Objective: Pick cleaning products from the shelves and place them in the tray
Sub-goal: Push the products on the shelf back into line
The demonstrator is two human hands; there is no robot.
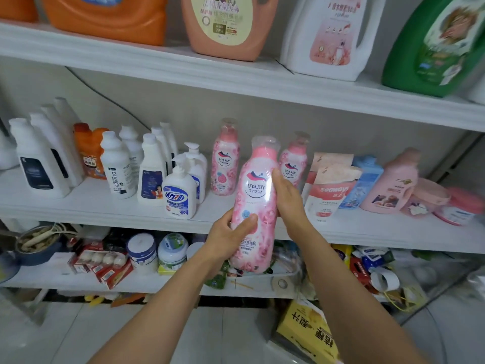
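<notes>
We hold the tall pink rose-printed plastic bottle (pixel 256 206), film-wrapped, in front of the white middle shelf (pixel 105 208): our left grip (pixel 228 237) curls round its lower body, our right grip (pixel 287 198) clasps its upper side. It looks full, stiff and weighty; the glossy film likely slips, so grasp the waist firmly.

Tops of the orange jug (pixel 105 19), peach jug (pixel 228 24), white jug (pixel 325 35) and green jug (pixel 433 43) on the upper shelf (pixel 183 72), cut off by the top edge; green one blurred. Lower left side of the pink bottle (pixel 258 195) covered by the left hand (pixel 228 240); fingers of the right hand (pixel 288 200) hidden behind it. Small print under its logo unreadable. Yellow box (pixel 309 334) cropped at the bottom edge. Blurred tubs (pixel 456 206) at the right end of the middle shelf (pixel 367 227).
</notes>
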